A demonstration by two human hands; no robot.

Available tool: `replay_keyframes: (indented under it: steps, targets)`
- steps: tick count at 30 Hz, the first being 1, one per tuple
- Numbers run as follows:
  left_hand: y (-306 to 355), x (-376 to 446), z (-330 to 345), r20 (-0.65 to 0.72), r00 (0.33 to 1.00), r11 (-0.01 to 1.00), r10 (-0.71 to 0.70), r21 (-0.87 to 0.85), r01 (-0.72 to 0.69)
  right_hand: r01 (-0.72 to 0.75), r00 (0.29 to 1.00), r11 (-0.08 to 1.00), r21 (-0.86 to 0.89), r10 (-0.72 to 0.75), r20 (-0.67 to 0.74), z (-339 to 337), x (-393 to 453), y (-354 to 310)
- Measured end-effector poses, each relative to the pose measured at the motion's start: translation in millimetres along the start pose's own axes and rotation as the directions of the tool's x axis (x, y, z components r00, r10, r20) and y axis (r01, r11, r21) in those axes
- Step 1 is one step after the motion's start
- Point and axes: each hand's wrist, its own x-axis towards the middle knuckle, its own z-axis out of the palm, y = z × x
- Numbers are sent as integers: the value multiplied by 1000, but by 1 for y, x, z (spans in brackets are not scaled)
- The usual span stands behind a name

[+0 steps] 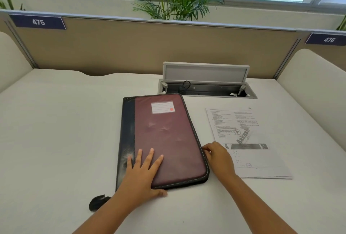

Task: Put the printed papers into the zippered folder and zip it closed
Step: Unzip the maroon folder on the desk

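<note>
**Folder closed flat on the tabletop, papers sitting next to it**

So the zippered folder (164,140) is lying flat and closed on the white tabletop (56,130), maroon cover up with a dark strip along its left side and a little label pocket near the top. The printed papers (247,143) are just to the right of it, flat on the tabletop, not inside the folder.

Left hand (144,170) is spread out flat, palm down, fingers fanned across the near-left part of the cover and the thumb hanging off the near edge. Right hand (218,156) is at the folder's right edge, fingers curled in against the zipper side; can't really tell if it's pinching a zipper pull or just touching the edge. It sits between the folder and the papers, overlapping the sheets' left edge.

Behind the folder there's a cable box (206,83) with its lid flipped up, and a small dark thing (97,202) near the left wrist.
</note>
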Motion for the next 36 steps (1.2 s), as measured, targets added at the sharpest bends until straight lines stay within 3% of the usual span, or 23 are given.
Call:
replay_keyframes:
  steps: [19, 25, 30, 36]
  targets:
    - [-1, 3, -2, -74, 997, 984, -12, -177, -1, -89, 994, 993, 79, 94, -63, -3, -96, -7]
    - [4, 3, -12, -49, 999, 983, -10, -186, 1, -21, 992, 995, 97, 32, -120, 11, -112, -19]
    - [6, 1, -18, -50, 999, 975, -12, -222, 0, 18, 994, 996, 83, -9, -106, 19, -119, -28]
    - [7, -2, -24, -51, 999, 959, -11, -283, -4, 162, 986, 987, 6, -162, -37, 31, -126, -64]
